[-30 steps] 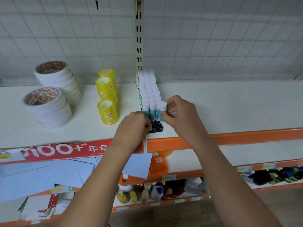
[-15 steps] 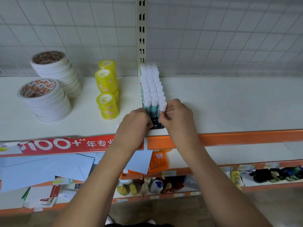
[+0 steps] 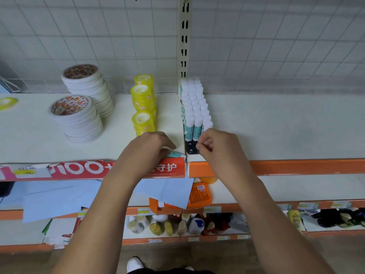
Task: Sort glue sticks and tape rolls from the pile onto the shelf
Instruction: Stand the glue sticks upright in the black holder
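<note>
Rows of white-capped teal glue sticks (image 3: 194, 107) stand in a black tray (image 3: 190, 149) on the white shelf (image 3: 276, 125), by the upright post. My left hand (image 3: 150, 147) rests at the shelf's front edge, left of the tray, its fingers curled round one lying glue stick (image 3: 175, 154). My right hand (image 3: 217, 149) is just right of the tray's bare front end, fingers curled, with nothing visible in them. Yellow tape rolls (image 3: 143, 107) are stacked left of the glue sticks. Further left stand two stacks of white tape rolls (image 3: 76, 117).
A slotted upright post (image 3: 183, 36) rises behind the glue sticks against a wire grid wall. One yellow roll (image 3: 7, 102) lies at the far left. Lower shelves hold blue papers (image 3: 59, 198), an orange packet (image 3: 199, 196) and small bottles (image 3: 195, 224).
My left hand has drawn left from the tray and now holds a lying glue stick at the shelf edge. My right hand has let go of the front-right stick and dropped lower.
</note>
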`<state>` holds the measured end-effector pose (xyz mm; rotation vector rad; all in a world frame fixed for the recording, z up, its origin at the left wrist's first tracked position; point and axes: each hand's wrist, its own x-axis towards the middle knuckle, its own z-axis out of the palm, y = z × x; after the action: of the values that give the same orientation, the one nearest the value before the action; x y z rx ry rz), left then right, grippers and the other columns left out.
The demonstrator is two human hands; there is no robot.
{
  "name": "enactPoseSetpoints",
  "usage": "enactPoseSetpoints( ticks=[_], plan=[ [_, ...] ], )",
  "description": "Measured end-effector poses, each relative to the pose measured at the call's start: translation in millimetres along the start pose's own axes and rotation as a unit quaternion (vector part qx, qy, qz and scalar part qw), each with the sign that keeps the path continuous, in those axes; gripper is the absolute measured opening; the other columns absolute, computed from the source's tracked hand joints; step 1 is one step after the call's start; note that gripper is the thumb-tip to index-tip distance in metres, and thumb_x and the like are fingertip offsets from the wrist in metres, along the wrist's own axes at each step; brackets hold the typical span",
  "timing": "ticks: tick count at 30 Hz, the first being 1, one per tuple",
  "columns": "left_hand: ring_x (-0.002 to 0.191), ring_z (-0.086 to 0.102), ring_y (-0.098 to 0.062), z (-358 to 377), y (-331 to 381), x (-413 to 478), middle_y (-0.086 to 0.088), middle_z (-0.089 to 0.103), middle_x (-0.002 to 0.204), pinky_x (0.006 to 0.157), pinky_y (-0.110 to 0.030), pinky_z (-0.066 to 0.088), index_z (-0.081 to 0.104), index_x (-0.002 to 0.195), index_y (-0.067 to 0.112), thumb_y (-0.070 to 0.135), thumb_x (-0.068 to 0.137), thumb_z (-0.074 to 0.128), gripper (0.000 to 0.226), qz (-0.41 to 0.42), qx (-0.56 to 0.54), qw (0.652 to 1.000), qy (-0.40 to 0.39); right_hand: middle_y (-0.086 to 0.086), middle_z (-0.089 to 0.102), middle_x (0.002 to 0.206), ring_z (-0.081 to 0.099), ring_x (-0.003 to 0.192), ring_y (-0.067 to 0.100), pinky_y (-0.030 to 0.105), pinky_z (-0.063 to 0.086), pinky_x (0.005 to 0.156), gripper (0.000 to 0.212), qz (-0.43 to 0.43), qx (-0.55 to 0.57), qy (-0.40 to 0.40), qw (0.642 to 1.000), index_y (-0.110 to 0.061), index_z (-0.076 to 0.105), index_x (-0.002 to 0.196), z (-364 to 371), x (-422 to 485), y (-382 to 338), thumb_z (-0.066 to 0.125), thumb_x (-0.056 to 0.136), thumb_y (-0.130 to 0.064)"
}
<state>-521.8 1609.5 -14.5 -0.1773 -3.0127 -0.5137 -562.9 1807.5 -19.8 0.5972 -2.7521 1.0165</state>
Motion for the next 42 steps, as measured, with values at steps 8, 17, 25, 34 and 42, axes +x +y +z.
enactPoseSetpoints(
  ticks=[8, 17, 25, 34, 42],
  plan=[
    [0.097, 0.063, -0.018, 0, -2, 2, 0.003, 0.069, 0.110, 0.080, -0.036, 0.051, 0.072, 0.112, 0.028, 0.004, 0.086, 0.058, 0.039, 0.006, -0.014, 1.000, -0.021, 0.007, 0.070, 0.101, 0.063, 0.093, 0.017, 0.036, 0.056, 0.084, 0.017, -0.024, -0.020, -0.116, 0.993, -0.013, 0.071, 0.107, 20, 6, -9, 0.066, 0.091, -0.015],
    [0.093, 0.062, -0.018, 1, -2, 5, 0.000, 0.068, 0.106, 0.082, -0.035, 0.050, 0.072, 0.113, 0.020, 0.014, 0.089, 0.066, 0.026, 0.023, -0.064, 0.997, 0.022, 0.007, 0.066, 0.097, 0.061, 0.084, 0.017, 0.030, 0.054, 0.076, 0.020, -0.049, -0.044, -0.092, 0.994, -0.011, 0.073, 0.105, 16, 8, -10, 0.072, 0.086, -0.018],
    [0.084, 0.067, -0.014, -12, 3, 12, 0.000, 0.072, 0.094, 0.078, -0.030, 0.052, 0.071, 0.108, 0.015, 0.027, 0.083, 0.075, 0.028, -0.066, -0.137, 0.983, 0.101, -0.001, 0.066, 0.091, 0.058, 0.071, 0.003, 0.013, 0.050, 0.068, 0.023, -0.021, 0.026, -0.037, 0.999, -0.013, 0.074, 0.105, 8, 4, 1, 0.076, 0.082, -0.015],
    [0.079, 0.064, -0.012, -16, 42, 28, -0.002, 0.066, 0.093, 0.073, -0.019, 0.053, 0.074, 0.095, 0.009, 0.010, 0.079, 0.078, 0.017, -0.005, -0.195, 0.956, 0.221, 0.013, 0.067, 0.087, 0.065, 0.076, 0.025, 0.038, 0.054, 0.072, 0.012, -0.009, -0.055, -0.044, 0.997, -0.004, 0.075, 0.086, 1, 3, 21, 0.063, 0.086, -0.002],
    [0.083, 0.064, -0.019, 7, 53, 37, -0.005, 0.063, 0.096, 0.079, -0.036, 0.056, 0.077, 0.097, 0.006, -0.001, 0.079, 0.074, 0.019, 0.067, -0.148, 0.965, 0.206, 0.013, 0.067, 0.091, 0.066, 0.078, 0.024, 0.036, 0.054, 0.077, 0.019, 0.012, -0.070, -0.075, 0.995, -0.005, 0.076, 0.090, 4, 6, 21, 0.057, 0.087, 0.000]
  ],
)
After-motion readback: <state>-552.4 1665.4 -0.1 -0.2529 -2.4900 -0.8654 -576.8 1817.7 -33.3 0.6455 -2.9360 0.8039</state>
